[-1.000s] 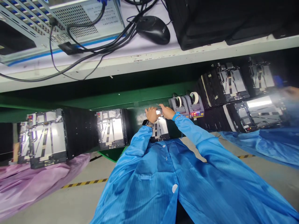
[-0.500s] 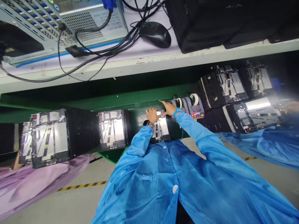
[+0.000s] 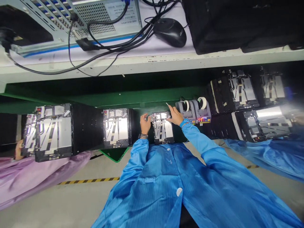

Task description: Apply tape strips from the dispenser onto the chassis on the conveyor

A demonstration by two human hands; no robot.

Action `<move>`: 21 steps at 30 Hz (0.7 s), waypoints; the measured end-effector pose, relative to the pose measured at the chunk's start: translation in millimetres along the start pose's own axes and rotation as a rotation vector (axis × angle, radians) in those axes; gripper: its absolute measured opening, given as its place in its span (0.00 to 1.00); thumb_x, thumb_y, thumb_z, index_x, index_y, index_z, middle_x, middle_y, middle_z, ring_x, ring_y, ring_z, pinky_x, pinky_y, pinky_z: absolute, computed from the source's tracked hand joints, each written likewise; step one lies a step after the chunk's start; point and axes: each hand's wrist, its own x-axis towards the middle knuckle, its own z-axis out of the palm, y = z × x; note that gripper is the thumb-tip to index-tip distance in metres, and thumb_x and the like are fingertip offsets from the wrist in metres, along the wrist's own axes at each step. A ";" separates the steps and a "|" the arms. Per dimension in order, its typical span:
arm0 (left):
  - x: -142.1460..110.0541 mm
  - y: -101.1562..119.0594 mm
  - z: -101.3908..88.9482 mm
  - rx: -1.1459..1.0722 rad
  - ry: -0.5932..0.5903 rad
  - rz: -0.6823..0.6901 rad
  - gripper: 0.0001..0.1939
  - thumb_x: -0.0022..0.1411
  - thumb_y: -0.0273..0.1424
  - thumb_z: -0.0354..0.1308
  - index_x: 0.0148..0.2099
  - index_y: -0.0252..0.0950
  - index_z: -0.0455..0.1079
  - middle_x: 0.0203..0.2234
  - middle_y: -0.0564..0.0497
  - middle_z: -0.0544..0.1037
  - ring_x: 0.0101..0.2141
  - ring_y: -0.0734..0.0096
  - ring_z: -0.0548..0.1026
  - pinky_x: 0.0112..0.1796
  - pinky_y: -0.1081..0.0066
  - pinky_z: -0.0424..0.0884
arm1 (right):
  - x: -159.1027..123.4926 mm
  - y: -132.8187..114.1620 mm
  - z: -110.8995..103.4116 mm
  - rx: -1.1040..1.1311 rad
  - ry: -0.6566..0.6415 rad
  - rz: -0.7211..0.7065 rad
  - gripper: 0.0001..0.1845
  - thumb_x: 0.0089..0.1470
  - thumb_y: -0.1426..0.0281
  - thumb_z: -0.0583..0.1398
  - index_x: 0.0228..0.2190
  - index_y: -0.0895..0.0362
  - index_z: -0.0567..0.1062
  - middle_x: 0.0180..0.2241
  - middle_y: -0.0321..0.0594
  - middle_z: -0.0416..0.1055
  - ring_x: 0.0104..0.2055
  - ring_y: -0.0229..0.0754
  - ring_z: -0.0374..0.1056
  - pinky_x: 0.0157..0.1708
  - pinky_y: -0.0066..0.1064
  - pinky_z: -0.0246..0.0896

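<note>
An opened tablet-like device (image 3: 162, 128), with silver plates and dark strips inside a black frame, lies in front of my body. My left hand (image 3: 144, 125) is at its left edge with fingers curled in; whatever they may hold is too small to make out. My right hand (image 3: 176, 117) is by the device's upper right corner, the thumb reaching toward its edge. From the right fingertips sticks a short white strip of tape (image 3: 167, 104). Two grey tape dispensers (image 3: 201, 113) with white rolls stand just right of that hand.
Stacks of similar devices stand to the left (image 3: 116, 128) and right (image 3: 243, 90). Overhead, a white shelf (image 3: 142, 60) carries a computer case (image 3: 106, 19), cables and a black mouse (image 3: 169, 31). A co-worker's pink sleeve (image 3: 47, 171) is at left, another's blue sleeve (image 3: 268, 155) at right.
My left hand has moved off the device's upper part to its left side, uncovering more of it. The right hand has shifted slightly, still with the strip. The whole view has tilted a little.
</note>
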 end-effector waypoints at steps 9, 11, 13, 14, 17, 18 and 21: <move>-19.2 -25.1 14.0 -0.259 -0.206 -0.136 0.18 0.61 0.37 0.67 0.52 0.37 0.74 0.50 0.42 0.79 0.44 0.61 0.79 0.48 0.58 0.76 | 16.0 -63.3 40.8 0.214 -0.126 -0.155 0.44 0.55 0.74 0.62 0.69 0.53 0.54 0.40 0.38 0.74 0.41 0.44 0.70 0.43 0.32 0.62; -19.2 -25.3 15.2 -0.286 -0.209 -0.143 0.17 0.62 0.37 0.67 0.51 0.37 0.74 0.49 0.42 0.80 0.44 0.61 0.79 0.49 0.57 0.76 | 18.9 -69.5 45.0 0.202 -0.156 -0.157 0.41 0.56 0.78 0.58 0.68 0.53 0.56 0.38 0.36 0.75 0.39 0.43 0.70 0.41 0.30 0.61; -19.2 -26.1 15.4 -0.301 -0.210 -0.147 0.17 0.62 0.38 0.67 0.51 0.37 0.74 0.49 0.42 0.80 0.44 0.61 0.79 0.49 0.56 0.75 | 20.9 -73.0 44.2 0.177 -0.158 -0.150 0.39 0.56 0.80 0.55 0.67 0.52 0.58 0.38 0.36 0.76 0.39 0.42 0.70 0.40 0.29 0.60; -19.2 -26.7 15.2 -0.304 -0.210 -0.148 0.18 0.62 0.38 0.67 0.51 0.36 0.74 0.49 0.42 0.80 0.44 0.60 0.79 0.50 0.56 0.75 | 21.4 -74.0 42.6 0.158 -0.156 -0.153 0.38 0.57 0.80 0.55 0.67 0.52 0.59 0.39 0.37 0.76 0.39 0.43 0.70 0.39 0.29 0.60; -19.5 -28.9 14.2 -0.304 -0.212 -0.154 0.19 0.61 0.40 0.67 0.51 0.37 0.75 0.49 0.42 0.80 0.45 0.60 0.79 0.51 0.55 0.75 | 21.0 -74.1 37.4 0.096 -0.153 -0.212 0.37 0.57 0.76 0.59 0.66 0.53 0.60 0.44 0.43 0.77 0.44 0.46 0.71 0.41 0.32 0.61; -19.7 -29.7 13.8 -0.308 -0.215 -0.160 0.19 0.61 0.40 0.67 0.51 0.37 0.75 0.49 0.42 0.80 0.45 0.60 0.79 0.51 0.54 0.74 | 20.3 -73.1 36.8 0.076 -0.157 -0.238 0.38 0.56 0.75 0.61 0.66 0.53 0.60 0.46 0.44 0.76 0.45 0.48 0.71 0.42 0.32 0.62; -20.1 -31.1 12.5 -0.330 -0.228 -0.179 0.19 0.61 0.41 0.67 0.51 0.37 0.75 0.49 0.42 0.80 0.45 0.60 0.79 0.52 0.54 0.74 | 18.6 -68.3 38.8 0.026 -0.177 -0.267 0.38 0.55 0.77 0.61 0.66 0.52 0.60 0.48 0.45 0.76 0.45 0.49 0.72 0.42 0.33 0.62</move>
